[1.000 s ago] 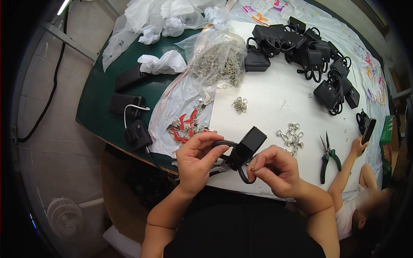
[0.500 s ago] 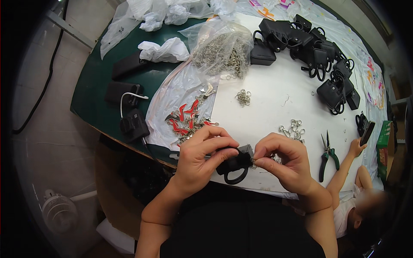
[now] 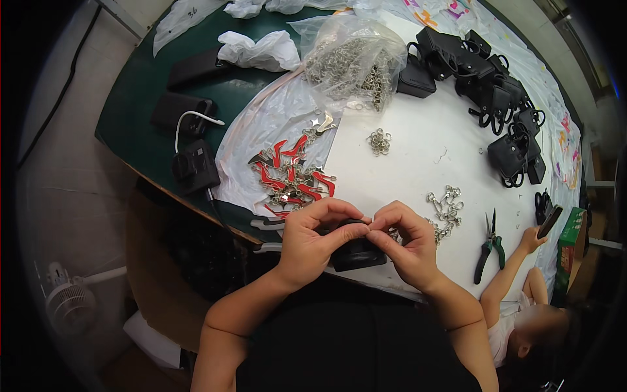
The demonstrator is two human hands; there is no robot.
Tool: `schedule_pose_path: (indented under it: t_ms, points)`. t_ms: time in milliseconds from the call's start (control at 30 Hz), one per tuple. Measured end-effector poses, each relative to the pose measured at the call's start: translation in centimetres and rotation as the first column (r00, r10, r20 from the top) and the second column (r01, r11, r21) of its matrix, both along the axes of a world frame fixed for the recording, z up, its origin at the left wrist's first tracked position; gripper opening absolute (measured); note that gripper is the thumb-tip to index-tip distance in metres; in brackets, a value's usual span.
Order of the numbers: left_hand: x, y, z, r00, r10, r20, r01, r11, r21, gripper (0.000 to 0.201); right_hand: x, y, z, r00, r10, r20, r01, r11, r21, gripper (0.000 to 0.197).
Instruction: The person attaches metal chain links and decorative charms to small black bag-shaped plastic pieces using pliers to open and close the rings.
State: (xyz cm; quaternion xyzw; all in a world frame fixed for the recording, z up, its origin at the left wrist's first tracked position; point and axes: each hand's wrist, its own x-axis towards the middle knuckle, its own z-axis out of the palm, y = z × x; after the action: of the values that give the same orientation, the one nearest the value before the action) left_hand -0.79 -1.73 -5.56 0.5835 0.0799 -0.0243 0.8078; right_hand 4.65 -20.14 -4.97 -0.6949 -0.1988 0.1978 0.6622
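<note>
Both hands meet above the near edge of the white board. My left hand [image 3: 315, 238] is closed on a small black case [image 3: 359, 255] with a loop strap, thumb and forefinger pinching at its top. Against those fingertips, my right hand [image 3: 409, 243] is pinched too; whatever is between its fingers is too small or hidden to make out. Beside my right hand lies a loose pile of silver clasps and rings [image 3: 447, 208]. Red and silver shoe-shaped charms [image 3: 292, 171] are heaped on plastic sheeting beyond my left hand.
Pliers with dark green handles [image 3: 490, 248] lie at the right, near another person's hand [image 3: 532, 240] holding a phone. Several black cases [image 3: 496, 98] cluster at the far right. A clear bag of metal rings [image 3: 356, 62] and a small ring pile [image 3: 379, 142] are farther back.
My right hand has moved left, so its fingertips now meet my left hand's over the case. The case has turned, with its strap less visible. The whole view has shifted slightly.
</note>
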Motion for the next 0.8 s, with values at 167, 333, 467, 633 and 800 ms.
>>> schedule_pose_path:
  t_ms: [167,333,467,633,800]
  points:
    - [-0.5,-0.2,1.6,0.999,0.038,0.007,-0.039,0.999,0.007,0.027,-1.3,0.7,0.0,0.987,-0.128,-0.095,0.138,0.984,0.116,0.007]
    - [-0.8,0.5,2.9,0.985,0.032,0.167,-0.073,0.966,0.247,0.026,-1.4,1.0,0.6,0.991,-0.116,0.072,0.104,0.983,0.153,0.011]
    - [-0.3,0.8,3.4,0.967,0.027,0.253,-0.132,0.904,0.406,0.025,-0.5,0.9,0.8,0.938,-0.084,0.337,0.071,0.996,0.052,0.021]
    - [-0.2,0.6,3.3,0.945,-0.003,0.328,-0.174,0.843,0.509,0.024,0.0,0.6,0.5,0.885,-0.087,0.458,0.095,0.996,0.005,0.028]
    - [-0.5,-0.3,2.6,0.925,0.026,0.379,-0.239,0.816,0.526,0.022,0.1,0.6,-0.2,0.836,-0.098,0.54,0.118,0.993,-0.004,0.028]
